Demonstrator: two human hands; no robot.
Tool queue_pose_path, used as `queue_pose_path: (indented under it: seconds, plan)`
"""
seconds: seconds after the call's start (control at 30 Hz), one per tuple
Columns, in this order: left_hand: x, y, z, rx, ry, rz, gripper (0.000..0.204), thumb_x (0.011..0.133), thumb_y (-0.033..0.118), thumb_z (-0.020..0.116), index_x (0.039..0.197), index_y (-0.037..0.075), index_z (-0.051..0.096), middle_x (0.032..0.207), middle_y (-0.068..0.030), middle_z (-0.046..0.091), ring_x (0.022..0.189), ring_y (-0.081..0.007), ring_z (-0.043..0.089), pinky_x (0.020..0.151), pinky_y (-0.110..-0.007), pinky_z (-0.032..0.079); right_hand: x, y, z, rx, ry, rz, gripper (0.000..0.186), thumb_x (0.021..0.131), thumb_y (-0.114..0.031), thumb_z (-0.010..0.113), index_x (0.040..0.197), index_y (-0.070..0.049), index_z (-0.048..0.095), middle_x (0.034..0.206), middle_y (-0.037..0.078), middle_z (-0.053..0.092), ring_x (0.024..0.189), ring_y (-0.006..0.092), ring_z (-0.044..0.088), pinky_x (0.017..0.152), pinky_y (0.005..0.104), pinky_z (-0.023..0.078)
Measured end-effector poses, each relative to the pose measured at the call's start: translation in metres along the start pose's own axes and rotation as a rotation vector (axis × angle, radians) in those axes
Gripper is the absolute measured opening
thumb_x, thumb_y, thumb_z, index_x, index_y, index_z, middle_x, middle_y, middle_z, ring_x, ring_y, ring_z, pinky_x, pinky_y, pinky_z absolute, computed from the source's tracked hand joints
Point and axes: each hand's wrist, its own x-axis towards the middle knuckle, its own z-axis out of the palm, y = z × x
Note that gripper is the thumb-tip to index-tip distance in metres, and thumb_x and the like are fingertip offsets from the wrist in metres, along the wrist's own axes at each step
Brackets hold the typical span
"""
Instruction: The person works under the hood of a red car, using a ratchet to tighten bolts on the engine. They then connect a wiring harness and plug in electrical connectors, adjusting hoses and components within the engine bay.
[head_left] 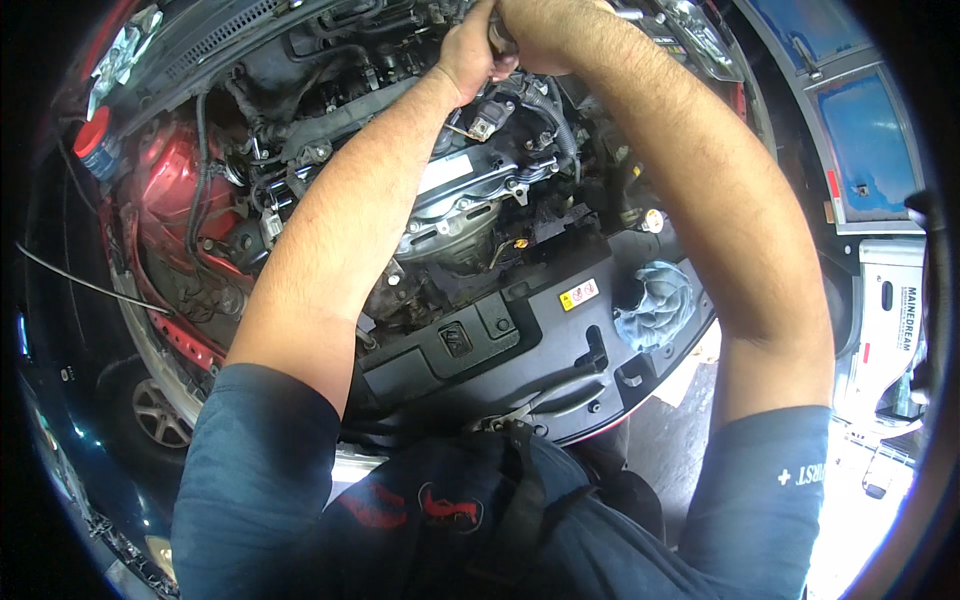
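Both my arms reach across an open car engine bay to the far side of the engine. My left hand is closed, its fingers curled close against my right hand. My right hand is closed too, at the upper edge of the picture. Between them shows a bit of a small dark grey thing, mostly covered by the fingers, whose kind I cannot make out. Just below the hands sits a black electrical connector beside a ribbed hose. Part of both hands is cut off by the picture's edge.
A crumpled light-blue cloth lies on the black plastic front panel. On the left stands a blue container with a red cap, near a thin rod. At right are a blue-paned metal cabinet and a white case.
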Motion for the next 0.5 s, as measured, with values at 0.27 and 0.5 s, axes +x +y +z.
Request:
queue_pose_path:
  seconds: [0.27, 0.5]
  plan:
    - [-0.012, 0.023, -0.008, -0.113, -0.185, 0.004, 0.074, 0.095, 0.076, 0.045, 0.110, 0.005, 0.057, 0.076, -0.0052, 0.058, 0.058, -0.0136, 0.055, 0.053, -0.028, 0.046, 0.017, 0.005, -0.004, 0.034, 0.094, -0.016, 0.044, 0.075, -0.033, 0.083, 0.113, -0.012, 0.077, 0.110, 0.016, 0.076, 0.108, 0.0296, 0.073, 0.092, 0.0473, 0.056]
    - [-0.020, 0.012, 0.022, 0.483, 0.198, 0.226, 0.088, 0.092, 0.077, 0.040, 0.078, -0.004, 0.070, 0.075, -0.0222, 0.069, 0.081, -0.0342, 0.069, 0.081, -0.048, 0.051, 0.027, 0.015, 0.029, 0.197, 0.141, 0.127, 0.038, 0.082, -0.026, 0.068, 0.106, 0.004, 0.074, 0.106, 0.027, 0.073, 0.104, 0.0384, 0.072, 0.093, 0.0460, 0.056]
